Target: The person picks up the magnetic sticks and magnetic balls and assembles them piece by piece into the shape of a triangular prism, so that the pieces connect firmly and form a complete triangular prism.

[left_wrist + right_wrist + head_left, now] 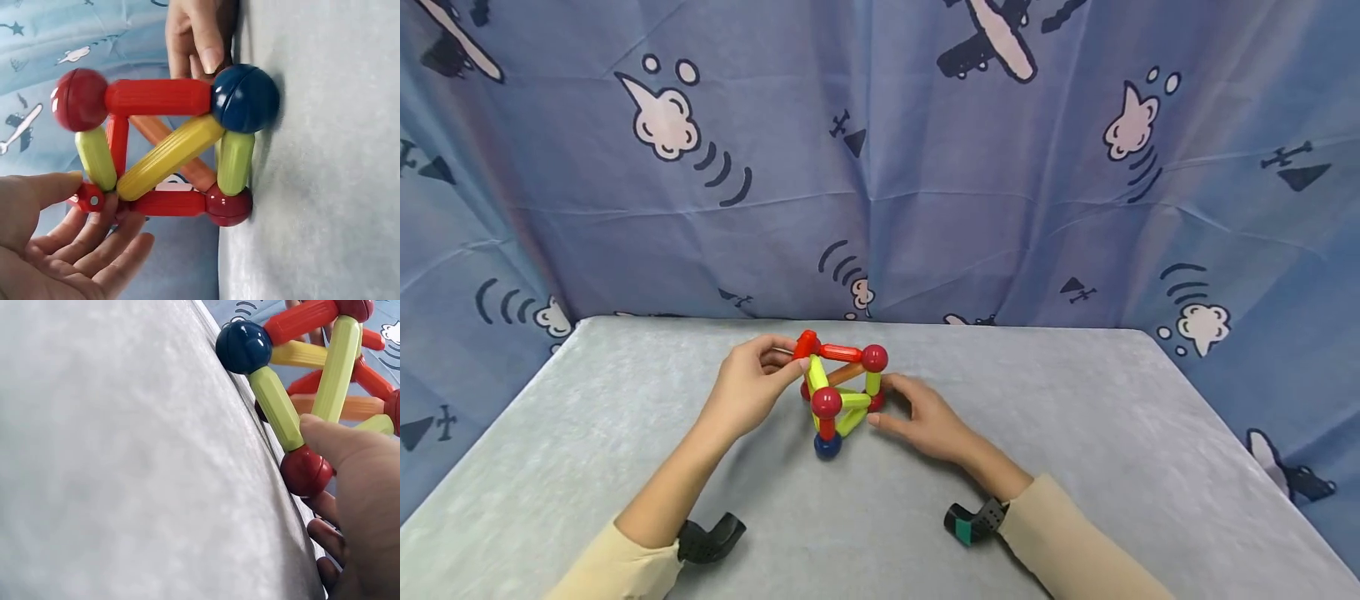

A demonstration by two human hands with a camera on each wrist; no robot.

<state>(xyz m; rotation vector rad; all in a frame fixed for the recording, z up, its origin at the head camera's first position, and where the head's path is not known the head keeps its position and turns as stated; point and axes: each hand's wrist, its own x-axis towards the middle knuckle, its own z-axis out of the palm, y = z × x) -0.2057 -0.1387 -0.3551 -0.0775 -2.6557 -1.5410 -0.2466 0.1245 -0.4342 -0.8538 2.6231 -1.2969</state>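
A frame of magnetic building sticks and balls stands on the table, with red balls (827,403), a dark blue ball (827,447) and red, orange, yellow and light green sticks (855,400). At its upper left corner, my left hand (747,387) pinches a short red magnetic stick (94,200) between thumb and finger; its metal end shows in the left wrist view. My right hand (934,421) is round the lower right corner, thumb by a light green stick (275,406), fingers behind a lower red ball (306,471). Its palm hides part of that side.
The grey-white table (1075,433) spreads around the frame. A blue patterned curtain (910,167) hangs behind the table's far edge. Dark wrist devices (711,540) sit at both sleeves.
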